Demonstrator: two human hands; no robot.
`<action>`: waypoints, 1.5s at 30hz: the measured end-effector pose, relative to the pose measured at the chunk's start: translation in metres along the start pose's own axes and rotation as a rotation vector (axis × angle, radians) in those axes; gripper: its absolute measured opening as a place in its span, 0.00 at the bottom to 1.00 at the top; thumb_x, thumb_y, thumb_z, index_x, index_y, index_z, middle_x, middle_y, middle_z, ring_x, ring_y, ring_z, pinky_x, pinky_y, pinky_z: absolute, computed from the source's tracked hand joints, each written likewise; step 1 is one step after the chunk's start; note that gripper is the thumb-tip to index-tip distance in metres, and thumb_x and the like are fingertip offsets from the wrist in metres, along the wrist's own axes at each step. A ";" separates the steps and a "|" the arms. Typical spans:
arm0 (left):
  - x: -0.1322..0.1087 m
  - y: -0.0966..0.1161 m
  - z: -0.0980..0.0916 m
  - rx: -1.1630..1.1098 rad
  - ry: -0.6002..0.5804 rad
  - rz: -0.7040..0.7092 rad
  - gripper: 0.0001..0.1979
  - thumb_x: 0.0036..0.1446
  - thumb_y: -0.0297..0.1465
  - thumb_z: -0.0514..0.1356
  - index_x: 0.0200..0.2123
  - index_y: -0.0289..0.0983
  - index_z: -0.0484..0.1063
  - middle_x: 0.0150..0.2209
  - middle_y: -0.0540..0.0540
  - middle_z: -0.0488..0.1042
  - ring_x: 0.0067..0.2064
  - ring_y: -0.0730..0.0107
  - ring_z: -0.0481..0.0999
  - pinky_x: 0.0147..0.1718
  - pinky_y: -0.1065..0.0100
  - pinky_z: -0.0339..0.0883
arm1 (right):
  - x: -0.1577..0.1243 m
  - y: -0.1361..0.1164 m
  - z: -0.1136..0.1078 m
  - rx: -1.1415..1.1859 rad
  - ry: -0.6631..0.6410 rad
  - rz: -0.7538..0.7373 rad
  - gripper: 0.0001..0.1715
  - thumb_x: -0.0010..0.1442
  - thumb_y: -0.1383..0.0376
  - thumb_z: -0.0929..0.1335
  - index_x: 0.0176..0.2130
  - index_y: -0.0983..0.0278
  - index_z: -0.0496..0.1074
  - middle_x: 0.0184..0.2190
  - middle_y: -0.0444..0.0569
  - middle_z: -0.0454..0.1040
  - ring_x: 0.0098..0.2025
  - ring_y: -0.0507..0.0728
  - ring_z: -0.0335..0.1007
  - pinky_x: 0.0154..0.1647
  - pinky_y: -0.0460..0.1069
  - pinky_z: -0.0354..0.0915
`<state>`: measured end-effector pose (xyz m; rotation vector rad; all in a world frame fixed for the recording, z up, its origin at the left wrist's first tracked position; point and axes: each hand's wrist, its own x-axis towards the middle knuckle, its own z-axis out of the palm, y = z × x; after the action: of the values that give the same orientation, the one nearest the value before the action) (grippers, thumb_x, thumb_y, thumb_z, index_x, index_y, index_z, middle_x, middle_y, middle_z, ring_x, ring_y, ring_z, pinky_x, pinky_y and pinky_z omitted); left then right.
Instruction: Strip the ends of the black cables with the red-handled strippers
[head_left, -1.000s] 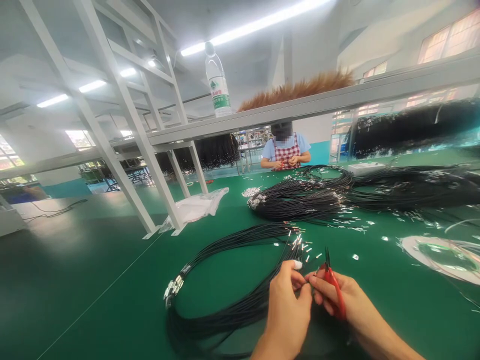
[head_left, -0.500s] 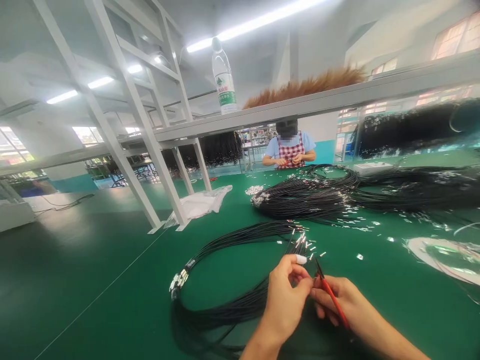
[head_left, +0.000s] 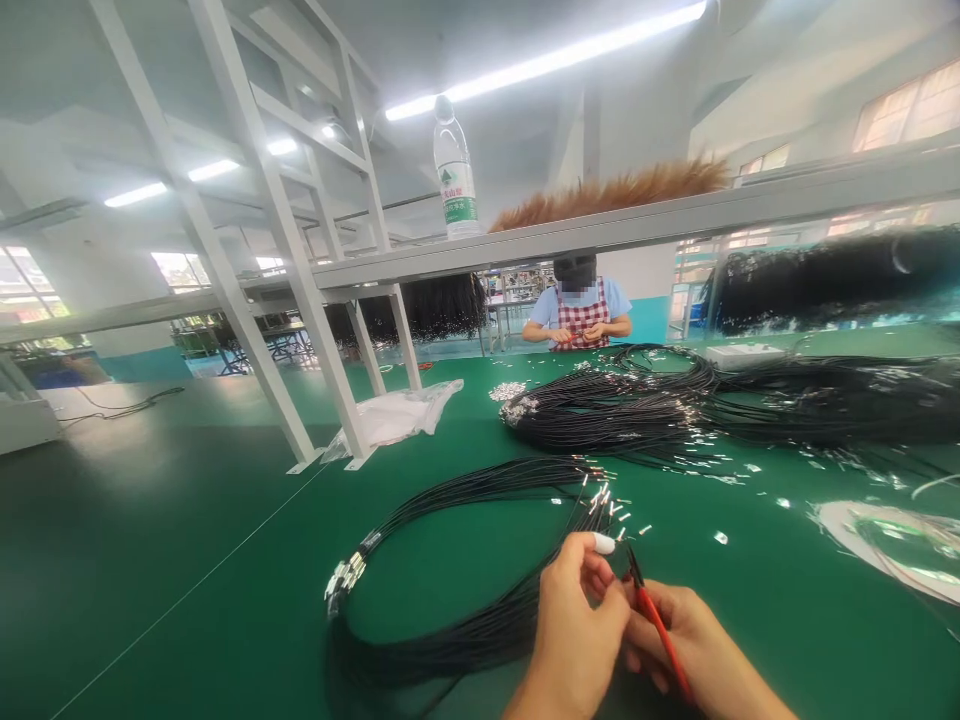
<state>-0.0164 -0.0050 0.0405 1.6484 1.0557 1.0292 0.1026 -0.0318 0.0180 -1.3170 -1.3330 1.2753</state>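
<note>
My left hand (head_left: 577, 615) is closed in a pinch, a white cover on one fingertip. What its fingers hold is too small to make out. Right beside it, my right hand (head_left: 675, 630) grips pliers with red handles (head_left: 664, 640), their narrow dark jaws pointing up and away from me. Behind and left of my hands lies a looped bundle of black cables (head_left: 465, 635), held together at the left by a silvery wrapped section (head_left: 345, 575). Loose cable ends with shiny tips (head_left: 600, 497) fan out just beyond my left fingers.
Farther back lies a larger heap of black cables (head_left: 600, 415) with small silvery bits around it. A white ring-shaped piece (head_left: 847, 525) is at right. Metal rack legs (head_left: 330, 390) stand at left beside a plastic bag (head_left: 397, 415). A person (head_left: 581, 315) works across the table.
The view has tilted slightly, so the scene sits a little lower. My hands stay close together, the pliers still in my right hand. The person opposite has moved their hands slightly.
</note>
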 end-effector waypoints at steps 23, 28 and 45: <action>0.003 0.011 -0.020 -0.612 -0.149 -0.273 0.20 0.41 0.24 0.67 0.41 0.32 0.70 0.33 0.46 0.74 0.34 0.72 0.72 0.37 0.69 0.62 | -0.002 0.011 -0.010 0.081 -0.039 -0.044 0.24 0.53 0.47 0.69 0.23 0.64 0.68 0.16 0.42 0.69 0.15 0.47 0.55 0.16 0.44 0.49; 0.003 0.012 -0.015 -0.572 -0.064 -0.237 0.17 0.41 0.23 0.66 0.38 0.32 0.70 0.25 0.52 0.72 0.27 0.75 0.69 0.33 0.70 0.61 | -0.002 0.012 -0.010 0.061 -0.019 -0.005 0.24 0.52 0.46 0.69 0.26 0.64 0.67 0.17 0.42 0.70 0.15 0.47 0.56 0.16 0.44 0.50; -0.002 -0.001 -0.001 -0.367 -0.069 -0.239 0.11 0.50 0.23 0.54 0.40 0.33 0.67 0.26 0.53 0.64 0.25 0.78 0.64 0.26 0.73 0.58 | -0.003 0.002 -0.016 -0.104 0.034 0.023 0.30 0.48 0.39 0.66 0.25 0.64 0.68 0.16 0.42 0.67 0.15 0.48 0.55 0.17 0.44 0.50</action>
<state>-0.0184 -0.0062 0.0392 1.2222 0.9284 0.9365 0.1192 -0.0333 0.0182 -1.4236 -1.3793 1.2078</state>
